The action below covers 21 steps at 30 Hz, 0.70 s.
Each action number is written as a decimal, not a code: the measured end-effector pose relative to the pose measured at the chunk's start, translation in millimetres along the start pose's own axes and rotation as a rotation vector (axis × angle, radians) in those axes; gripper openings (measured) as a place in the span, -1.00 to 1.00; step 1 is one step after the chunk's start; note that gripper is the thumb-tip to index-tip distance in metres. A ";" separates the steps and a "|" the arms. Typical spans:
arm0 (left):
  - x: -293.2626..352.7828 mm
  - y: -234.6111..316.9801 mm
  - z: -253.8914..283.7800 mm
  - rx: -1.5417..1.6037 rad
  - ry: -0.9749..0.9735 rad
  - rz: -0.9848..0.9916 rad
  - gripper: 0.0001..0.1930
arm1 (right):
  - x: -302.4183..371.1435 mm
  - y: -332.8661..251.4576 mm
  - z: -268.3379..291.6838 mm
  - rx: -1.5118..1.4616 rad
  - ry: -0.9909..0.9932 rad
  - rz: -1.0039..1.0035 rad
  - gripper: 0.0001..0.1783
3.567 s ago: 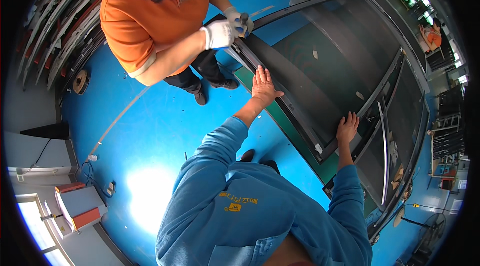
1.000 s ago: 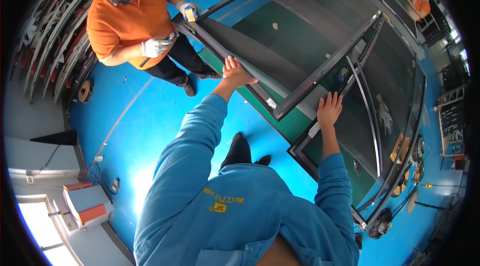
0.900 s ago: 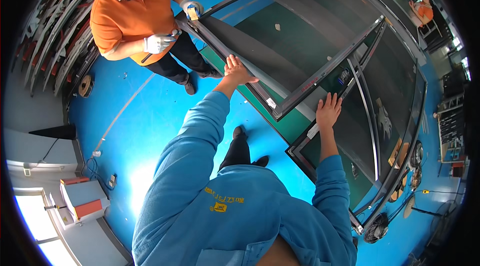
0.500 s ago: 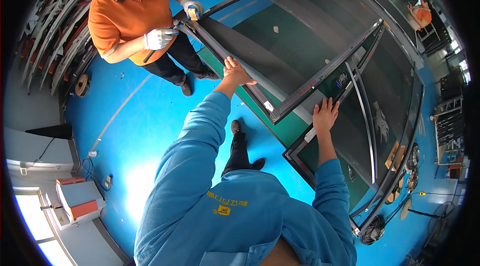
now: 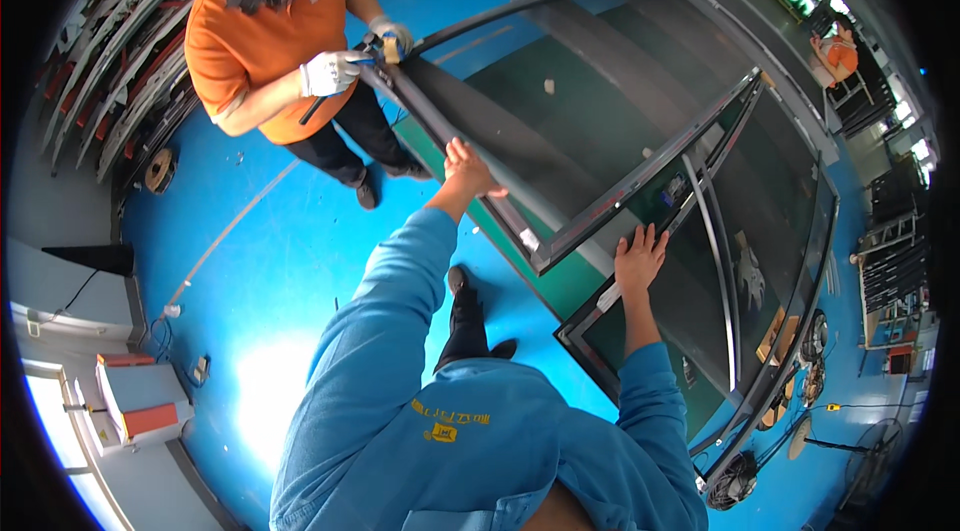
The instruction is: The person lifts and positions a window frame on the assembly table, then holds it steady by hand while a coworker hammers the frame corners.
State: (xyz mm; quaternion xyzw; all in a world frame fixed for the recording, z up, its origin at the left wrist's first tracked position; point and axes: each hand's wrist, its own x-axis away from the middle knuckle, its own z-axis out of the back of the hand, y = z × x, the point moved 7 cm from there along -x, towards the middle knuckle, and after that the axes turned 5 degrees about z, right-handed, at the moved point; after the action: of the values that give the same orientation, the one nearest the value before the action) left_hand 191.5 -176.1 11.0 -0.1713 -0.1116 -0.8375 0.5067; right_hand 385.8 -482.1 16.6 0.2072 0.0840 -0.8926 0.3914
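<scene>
We're resting left hand (image 5: 468, 174) on black-framed mesh screen (image 5: 580, 101), right hand (image 5: 640, 261) on second black frame (image 5: 588, 317), fingers unclenched; co-worker's white-gloved hands (image 5: 332, 74) now gathering far-left, likely needing steadiness.

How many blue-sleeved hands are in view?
2: the left hand on the upper frame, the right hand on the lower frame. Neither is hidden.

On the remote feed I register a blue floor (image 5: 300, 241) with a tan line (image 5: 255, 205). Upper left: stacked long profiles (image 5: 110, 61), with a round spool (image 5: 156, 169) near them. Lower left: a grey box (image 5: 147, 393) with red panels, near a bright window (image 5: 52, 416). Upper right: a distant person in orange (image 5: 838, 56). Lower right: a black cable coil (image 5: 733, 481).
</scene>
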 end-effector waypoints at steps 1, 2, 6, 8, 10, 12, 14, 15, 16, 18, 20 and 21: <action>-2.8 1.4 -1.9 0.002 0.026 -0.014 0.20 | 0.7 1.0 0.2 0.006 0.027 -0.011 -0.54; -4.7 -1.5 -5.3 0.027 0.037 0.014 0.20 | 1.5 0.4 -1.2 -0.014 0.037 -0.010 -0.53; -8.8 -4.4 -9.7 0.058 0.022 0.022 0.24 | 3.7 -0.2 0.4 -0.050 0.086 -0.023 -0.52; -10.5 -5.5 -14.3 0.008 -0.031 0.025 0.27 | 3.2 -1.3 -3.7 -0.052 -0.009 -0.023 -0.51; -7.4 -1.0 -10.4 -0.017 -0.039 0.004 0.27 | 3.7 1.0 -1.6 -0.054 -0.003 -0.041 -0.51; -3.3 1.6 -7.3 -0.058 -0.079 -0.010 0.27 | 3.0 1.6 -2.0 -0.065 -0.014 -0.048 -0.51; -2.0 2.4 -6.5 -0.082 -0.094 -0.018 0.28 | 1.8 2.0 -2.3 -0.073 -0.016 -0.055 -0.51; -2.3 1.6 -7.4 -0.078 -0.089 -0.014 0.27 | 1.7 2.0 -2.0 -0.078 -0.003 -0.059 -0.51; -3.1 0.9 -8.6 -0.073 -0.084 -0.010 0.27 | 1.7 2.0 -1.7 -0.082 0.009 -0.063 -0.51; -4.9 0.1 -9.3 -0.064 -0.076 -0.002 0.26 | 2.5 2.6 -0.8 -0.090 0.032 -0.070 -0.51; -6.3 0.4 -9.7 -0.068 -0.079 -0.009 0.26 | 3.4 3.0 0.1 -0.083 0.030 -0.072 -0.51; -6.9 0.6 -10.4 -0.070 -0.082 -0.013 0.26 | 3.8 3.3 0.3 -0.076 0.028 -0.069 -0.51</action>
State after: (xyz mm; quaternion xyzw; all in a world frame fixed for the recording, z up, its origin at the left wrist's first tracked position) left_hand 193.2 -174.5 -1.3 -0.2225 -0.1042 -0.8363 0.4902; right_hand 385.8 -486.9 15.2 0.2016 0.1303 -0.8989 0.3666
